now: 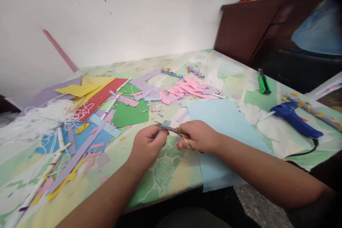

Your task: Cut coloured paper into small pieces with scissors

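Two closed hands: left hand (pixel 148 144) on one blue scrap (pixel 165 124), right hand (pixel 199 137) on one pair of scissors (pixel 173 129)

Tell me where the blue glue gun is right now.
In the head view the blue glue gun lies at the far right, right of the light blue sheet and the right hand, nearer than the green cutter.

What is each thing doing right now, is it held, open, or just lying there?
Left hand, pinching the small paper piece.
Right hand, gripping the scissors.
Scissors, blades at the paper piece; open or shut unclear.
Glue gun, lying untouched.
Green cutter, lying flat, untouched.
Light blue sheet, flat, hanging over the table edge.
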`<state>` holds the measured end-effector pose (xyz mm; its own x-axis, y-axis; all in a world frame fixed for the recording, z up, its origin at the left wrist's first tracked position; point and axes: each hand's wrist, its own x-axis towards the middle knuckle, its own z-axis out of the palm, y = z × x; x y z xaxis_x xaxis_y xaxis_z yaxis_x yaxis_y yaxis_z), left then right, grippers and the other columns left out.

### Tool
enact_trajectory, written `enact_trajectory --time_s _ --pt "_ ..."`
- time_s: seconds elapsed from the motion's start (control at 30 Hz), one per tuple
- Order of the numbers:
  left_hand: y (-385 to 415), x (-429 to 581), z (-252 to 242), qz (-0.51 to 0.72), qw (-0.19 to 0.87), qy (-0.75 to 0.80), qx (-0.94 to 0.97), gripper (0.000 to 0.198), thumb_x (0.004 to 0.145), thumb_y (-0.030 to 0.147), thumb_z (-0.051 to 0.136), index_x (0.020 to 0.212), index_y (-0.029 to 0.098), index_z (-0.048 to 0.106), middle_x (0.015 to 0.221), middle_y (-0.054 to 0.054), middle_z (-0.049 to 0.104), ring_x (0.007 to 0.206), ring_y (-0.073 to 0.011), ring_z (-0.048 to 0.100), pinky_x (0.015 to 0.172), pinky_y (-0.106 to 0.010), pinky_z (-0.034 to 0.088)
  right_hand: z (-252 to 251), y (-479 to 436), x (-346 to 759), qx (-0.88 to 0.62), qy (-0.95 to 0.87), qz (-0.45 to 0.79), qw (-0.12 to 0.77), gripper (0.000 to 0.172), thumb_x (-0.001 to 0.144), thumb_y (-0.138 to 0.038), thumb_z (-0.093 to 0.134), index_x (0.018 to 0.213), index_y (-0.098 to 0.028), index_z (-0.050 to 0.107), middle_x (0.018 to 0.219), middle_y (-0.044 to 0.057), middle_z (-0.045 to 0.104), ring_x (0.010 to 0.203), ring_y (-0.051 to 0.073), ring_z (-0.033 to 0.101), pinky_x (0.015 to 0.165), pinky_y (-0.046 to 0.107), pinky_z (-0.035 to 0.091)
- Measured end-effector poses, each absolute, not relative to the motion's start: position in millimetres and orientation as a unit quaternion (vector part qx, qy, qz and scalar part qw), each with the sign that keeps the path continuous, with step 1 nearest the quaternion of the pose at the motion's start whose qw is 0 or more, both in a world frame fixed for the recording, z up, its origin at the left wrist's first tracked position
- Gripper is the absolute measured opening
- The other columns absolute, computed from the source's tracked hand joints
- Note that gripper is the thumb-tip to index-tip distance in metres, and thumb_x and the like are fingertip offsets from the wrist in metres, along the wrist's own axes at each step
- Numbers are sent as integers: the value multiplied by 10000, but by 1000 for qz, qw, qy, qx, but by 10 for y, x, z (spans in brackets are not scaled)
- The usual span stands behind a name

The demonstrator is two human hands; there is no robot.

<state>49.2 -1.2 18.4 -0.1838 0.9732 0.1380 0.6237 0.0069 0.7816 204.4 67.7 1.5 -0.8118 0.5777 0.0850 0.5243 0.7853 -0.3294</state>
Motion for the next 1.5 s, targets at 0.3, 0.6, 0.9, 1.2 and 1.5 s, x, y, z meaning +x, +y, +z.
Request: enact_trajectory --time_s 0.3,0.6,0.9,1.2,1.5 --pt "-23 491 182 385 245 656 601 280 703 270 406 439 180 424 489 39 491 568 -117 479 499 -206 330 2 663 2059 -314 -936 109 116 458 669 -618 347 626 -172 442 556 -16 448 484 89 337 449 204 190" --pt "-93 435 189 367 269 590 667 267 756 252 331 517 183 429 492 49 446 486 -88 416 489 -203 317 -8 613 2046 -323 -937 85 104 451 670 -608 360 731 -170 452 643 7 492 550 112 409 490 213 225" --pt "-127 407 188 333 267 610 668 293 769 273 321 518 189 445 498 47 466 498 -91 438 515 -205 332 12 570 2021 -327 -939 67 81 418 716 -570 320 700 -174 451 632 14 520 536 123 438 464 215 209" --pt "-111 407 227 354 315 628 617 280 746 280 371 503 180 467 455 43 482 462 -82 453 492 -198 354 32 570 1983 -349 -935 39 51 466 702 -608 307 736 -175 476 690 27 570 600 152 516 460 226 215" --pt "-42 414 142 435 493 574 487 173 700 303 460 642 145 500 598 -4 573 520 -102 539 539 -255 445 -42 626 1979 -379 -924 29 39 415 729 -570 310 717 -184 464 670 14 566 582 140 513 450 220 218"
